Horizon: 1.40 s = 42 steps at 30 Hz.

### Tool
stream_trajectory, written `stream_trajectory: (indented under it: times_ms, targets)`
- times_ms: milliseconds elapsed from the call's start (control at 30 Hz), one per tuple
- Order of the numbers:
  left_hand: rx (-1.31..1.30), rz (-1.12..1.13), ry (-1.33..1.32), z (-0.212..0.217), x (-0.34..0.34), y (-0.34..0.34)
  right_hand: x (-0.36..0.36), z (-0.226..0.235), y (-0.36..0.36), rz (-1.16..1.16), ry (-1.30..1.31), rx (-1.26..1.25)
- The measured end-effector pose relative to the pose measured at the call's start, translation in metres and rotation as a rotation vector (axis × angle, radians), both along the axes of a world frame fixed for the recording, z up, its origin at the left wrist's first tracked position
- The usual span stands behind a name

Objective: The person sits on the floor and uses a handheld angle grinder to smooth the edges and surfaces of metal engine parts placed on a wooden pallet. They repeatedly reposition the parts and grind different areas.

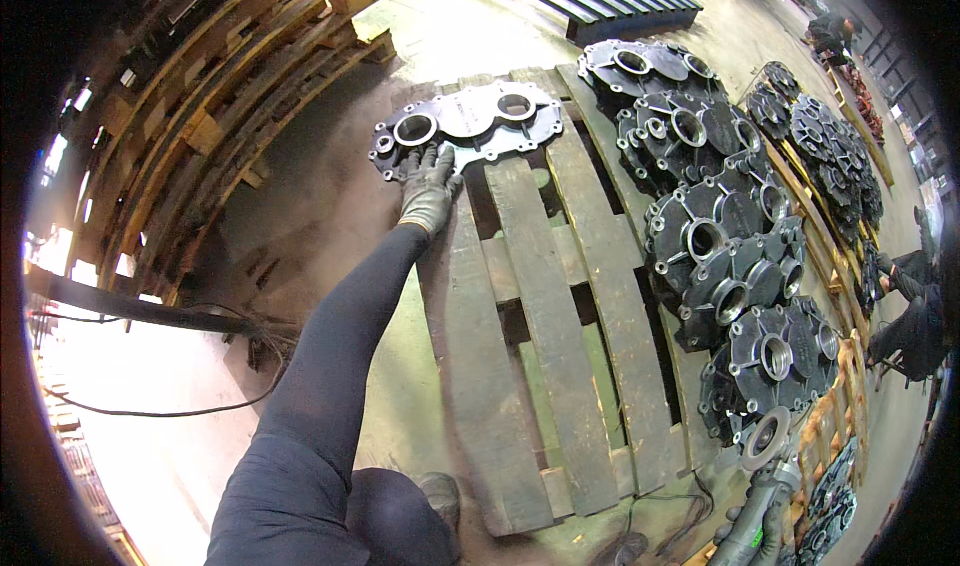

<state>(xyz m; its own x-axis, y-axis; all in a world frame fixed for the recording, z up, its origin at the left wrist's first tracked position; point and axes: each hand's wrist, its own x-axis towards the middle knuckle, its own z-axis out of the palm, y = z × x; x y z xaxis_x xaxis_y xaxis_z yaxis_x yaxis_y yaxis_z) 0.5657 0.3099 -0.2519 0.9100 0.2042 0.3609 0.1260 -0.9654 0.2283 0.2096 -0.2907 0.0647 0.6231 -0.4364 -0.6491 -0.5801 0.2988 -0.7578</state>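
My left hand (428,196), in a grey work glove, lies with its fingers stretched over the near edge of a metal cover casting (470,121). This casting has two round openings and lugs along its rim, and lies flat across the far end of a wooden pallet (540,296). At the lower right my right hand (765,531), gloved too and partly cut off by the picture's edge, is closed round the body of an angle grinder (745,536). The grinder's round disc (766,438) points upward, close to the nearest of the stacked dark castings (780,356).
Dark castings (700,236) stand in a row along the pallet's right side, with more castings (825,141) beyond. Stacked wooden pallets (250,76) rise at the left. A black cable (700,501) trails by the pallet's near end. People (905,306) are at the right.
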Motion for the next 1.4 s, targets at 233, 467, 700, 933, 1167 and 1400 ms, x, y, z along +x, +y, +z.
stream_trajectory:
  times_ms: [233, 467, 700, 933, 1167, 1400]
  targets:
    - [-0.032, 0.006, -0.094, -0.023, 0.041, 0.023, -0.003, 0.0, 0.013, -0.026, -0.002, -0.031]
    - [0.122, -0.052, 0.091, 0.003, 0.111, 0.049, -0.008, -0.037, 0.003, -0.319, -0.079, -0.002]
    - [-0.774, -0.382, -0.079, 0.003, 0.079, -0.022, -0.024, 0.027, -0.026, -0.008, -0.133, -0.012]
    - [-1.248, -0.858, 0.567, 0.021, -0.112, -0.272, -0.123, 0.059, -0.04, -0.177, -0.355, 0.219]
    - [-0.375, -1.444, 0.547, 0.217, -0.282, -0.455, -0.213, 0.074, -0.082, -0.352, -0.774, 0.169]
    - [-1.038, -1.432, 1.124, 0.367, -0.44, -0.572, -0.281, 0.098, -0.155, -0.591, -1.102, -0.061]
